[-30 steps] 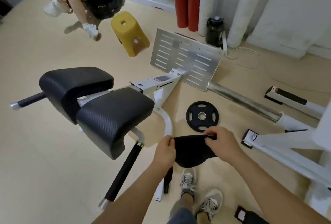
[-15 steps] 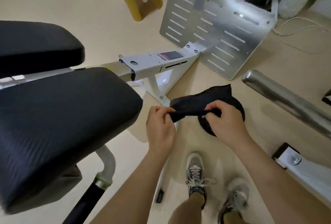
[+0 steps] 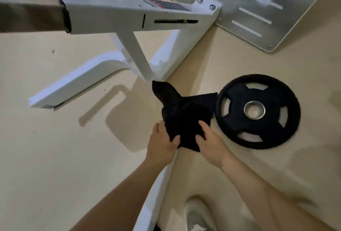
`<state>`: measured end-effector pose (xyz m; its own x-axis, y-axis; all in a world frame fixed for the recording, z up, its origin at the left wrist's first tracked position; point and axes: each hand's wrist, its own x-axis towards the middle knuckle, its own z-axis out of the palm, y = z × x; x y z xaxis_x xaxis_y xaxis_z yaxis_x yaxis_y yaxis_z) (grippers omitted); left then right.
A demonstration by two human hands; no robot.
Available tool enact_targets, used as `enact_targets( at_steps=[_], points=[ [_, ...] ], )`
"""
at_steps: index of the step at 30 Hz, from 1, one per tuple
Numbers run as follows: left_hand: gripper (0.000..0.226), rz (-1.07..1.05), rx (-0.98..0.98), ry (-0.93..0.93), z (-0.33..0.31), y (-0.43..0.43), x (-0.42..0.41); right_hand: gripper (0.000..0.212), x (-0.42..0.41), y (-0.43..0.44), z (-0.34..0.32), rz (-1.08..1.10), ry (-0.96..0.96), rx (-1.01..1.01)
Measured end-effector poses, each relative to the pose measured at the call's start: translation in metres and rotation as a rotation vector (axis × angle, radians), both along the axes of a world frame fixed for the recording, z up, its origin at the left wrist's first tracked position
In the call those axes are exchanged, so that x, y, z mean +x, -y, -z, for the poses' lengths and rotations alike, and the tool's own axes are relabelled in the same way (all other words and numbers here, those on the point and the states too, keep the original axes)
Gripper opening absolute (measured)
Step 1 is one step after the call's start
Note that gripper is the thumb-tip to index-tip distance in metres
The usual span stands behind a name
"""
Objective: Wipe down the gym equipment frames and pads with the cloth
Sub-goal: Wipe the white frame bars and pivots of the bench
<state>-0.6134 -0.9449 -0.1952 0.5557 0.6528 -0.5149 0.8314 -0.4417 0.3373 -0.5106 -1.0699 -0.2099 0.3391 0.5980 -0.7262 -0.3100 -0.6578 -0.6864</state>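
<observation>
Left hand [image 3: 162, 144] and right hand [image 3: 210, 144] both grip the black cloth [image 3: 184, 116] just beside a weight plate [image 3: 258, 112], near a white frame [image 3: 110, 16] whose sticker [image 3: 166, 5] is unreadably blurred.

The left forearm [image 3: 118, 193] and right forearm [image 3: 258, 190] are shown bare to the wrists, ending in the left hand [image 3: 162, 144] and right hand [image 3: 210, 144], just left of the weight plate [image 3: 258, 110]. A pale grey sports shoe [image 3: 198, 216] with a lighter rounded toe is worn on one foot, seen blurred well below that plate.
</observation>
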Motion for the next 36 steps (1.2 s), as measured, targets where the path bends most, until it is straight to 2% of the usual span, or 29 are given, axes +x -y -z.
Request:
enact_targets(
  at_steps=[2, 3, 6, 10, 11, 13, 15, 18, 19, 22, 24, 25, 27, 29, 30, 31, 33, 34, 36],
  points=[
    [0.080, -0.042, -0.021, 0.088, 0.036, -0.005, 0.010, 0.060, -0.002, -0.019, 0.034, 0.099, -0.038, 0.046],
    [0.086, -0.060, -0.004, 0.118, 0.050, -0.008, 0.017, 0.062, 0.000, -0.030, 0.046, 0.125, -0.047, 0.066],
    [0.085, -0.108, 0.099, 0.167, 0.079, -0.018, 0.028, 0.067, 0.008, -0.073, 0.073, 0.073, -0.045, 0.150],
    [0.081, -0.065, 0.181, 0.170, 0.091, -0.036, 0.044, 0.078, 0.024, -0.140, 0.094, 0.004, 0.139, 0.224],
    [0.079, -0.097, 0.167, 0.226, 0.094, -0.045, 0.051, 0.076, 0.035, -0.158, 0.097, -0.044, 0.187, 0.218],
    [0.072, -0.290, 0.037, 0.297, 0.095, -0.064, 0.069, 0.065, 0.058, -0.185, 0.094, -0.174, 0.221, 0.196],
    [0.073, -0.423, -0.077, 0.363, 0.097, -0.074, 0.079, 0.048, 0.071, -0.198, 0.084, -0.245, 0.197, 0.210],
    [0.074, -0.398, -0.014, 0.361, 0.090, -0.059, 0.071, 0.024, 0.066, -0.189, 0.078, -0.134, 0.107, 0.281],
    [0.071, -0.358, 0.026, 0.309, 0.088, -0.047, 0.062, 0.027, 0.059, -0.179, 0.082, -0.051, 0.068, 0.303],
    [0.068, -0.209, 0.153, 0.073, 0.077, -0.011, 0.016, 0.071, 0.012, -0.130, 0.096, 0.195, 0.051, 0.307],
    [0.067, -0.132, 0.181, -0.031, 0.075, -0.001, -0.006, 0.104, -0.029, -0.099, 0.098, 0.192, 0.091, 0.232],
    [0.066, -0.102, 0.172, -0.061, 0.077, -0.003, -0.011, 0.113, -0.038, -0.095, 0.100, 0.190, 0.104, 0.186],
    [0.071, -0.072, 0.113, -0.045, 0.083, -0.018, -0.008, 0.111, -0.028, -0.111, 0.105, 0.236, 0.155, 0.175],
    [0.078, -0.132, -0.066, 0.083, 0.086, -0.036, 0.007, 0.093, -0.004, -0.140, 0.108, 0.214, 0.261, 0.162],
    [0.075, -0.192, -0.182, 0.182, 0.088, -0.046, 0.015, 0.084, 0.009, -0.155, 0.105, 0.151, 0.316, 0.138],
    [0.062, -0.225, -0.304, 0.258, 0.091, -0.056, 0.021, 0.080, 0.022, -0.169, 0.102, 0.085, 0.363, 0.104],
    [0.038, -0.217, -0.528, 0.314, 0.089, -0.069, 0.030, 0.089, 0.036, -0.184, 0.097, 0.002, 0.391, 0.093],
    [0.042, -0.192, -0.598, 0.278, 0.084, -0.072, 0.027, 0.101, 0.039, -0.183, 0.093, -0.014, 0.380, 0.108],
    [0.078, -0.144, -0.573, 0.116, 0.070, -0.076, 0.013, 0.117, 0.039, -0.168, 0.081, -0.094, 0.387, 0.079]
  ],
)
